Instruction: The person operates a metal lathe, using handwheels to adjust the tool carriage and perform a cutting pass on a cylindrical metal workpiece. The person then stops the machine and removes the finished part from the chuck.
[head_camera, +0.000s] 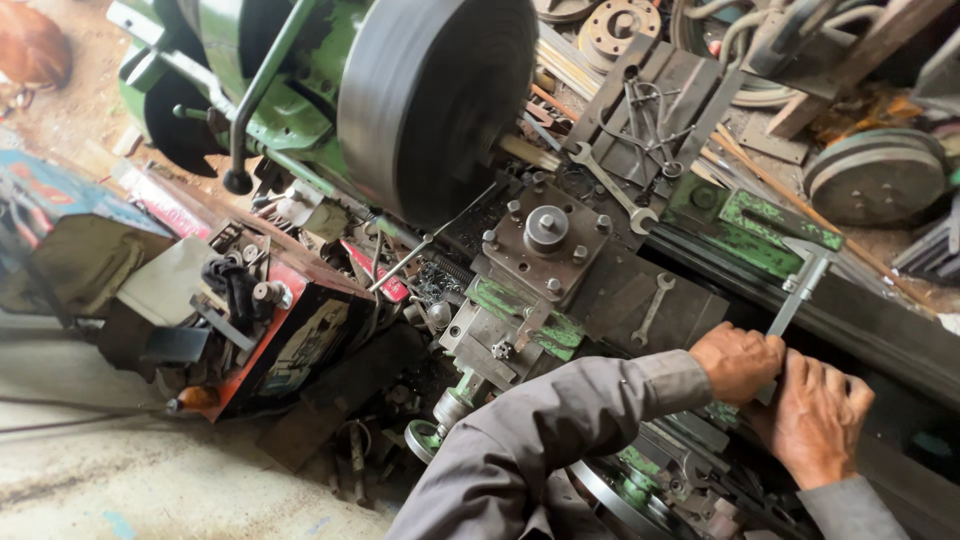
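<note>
The near end of the flat grey metal caliper (795, 295) is hidden inside the left hand (738, 360), whose grip is closed around it at the right of the scene; only its beam and jaw are seen rising toward the far side. The right hand (815, 420) is laid just beside it, fingers curled against the lower part of the tool, but whether its grip is truly closed on the caliper cannot be told. Both grey sleeves are cut off by the near edge.

The work surface is the oily dark bed of a green-painted metal lathe (760, 235), its paint chipped. A large dark round steel chuck (435, 95) is blurred at the far centre, so its face cannot be made out. The square grey steel tool post (545, 235) sits near the chuck, well apart from the hands. A silver open-ended spanner (610, 185) lies beyond it, and a smaller grey spanner (652, 308) rests on the carriage near the left hand.

A bare concrete floor is seen near left. There, a red box with pictured panels (290, 340) holds dark clutter; its print is too small to read.
</note>
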